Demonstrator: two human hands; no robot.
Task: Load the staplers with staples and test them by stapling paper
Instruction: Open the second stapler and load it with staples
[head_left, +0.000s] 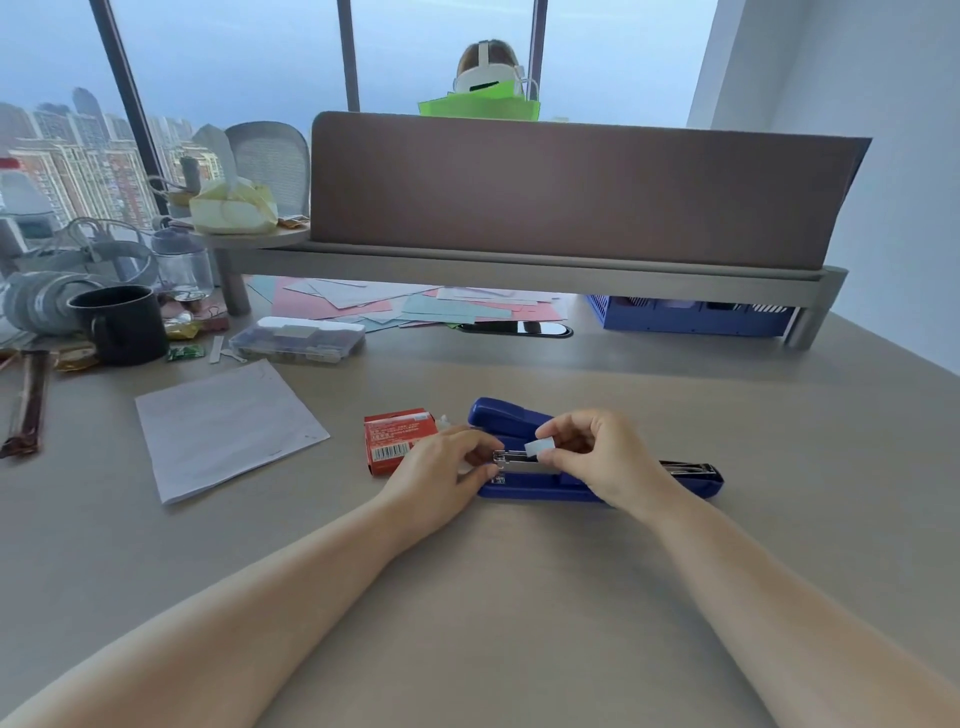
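Grey desk (519, 597), blue stapler (540, 491), red staple box (392, 447), white paper sheets (226, 428), black mug (122, 325), clear plastic case (296, 339)

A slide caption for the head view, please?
Left hand steadies the open blue stapler; right hand pinches a staple strip.

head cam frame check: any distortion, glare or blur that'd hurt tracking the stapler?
Head view: strong wide-angle bowing, window frames lean, desk divider curves; soft hazy daylight, faint shadows; glare on the glossy black grommet; blue stapler and the staple strip in the right hand fairly sharp; red box print unreadable.
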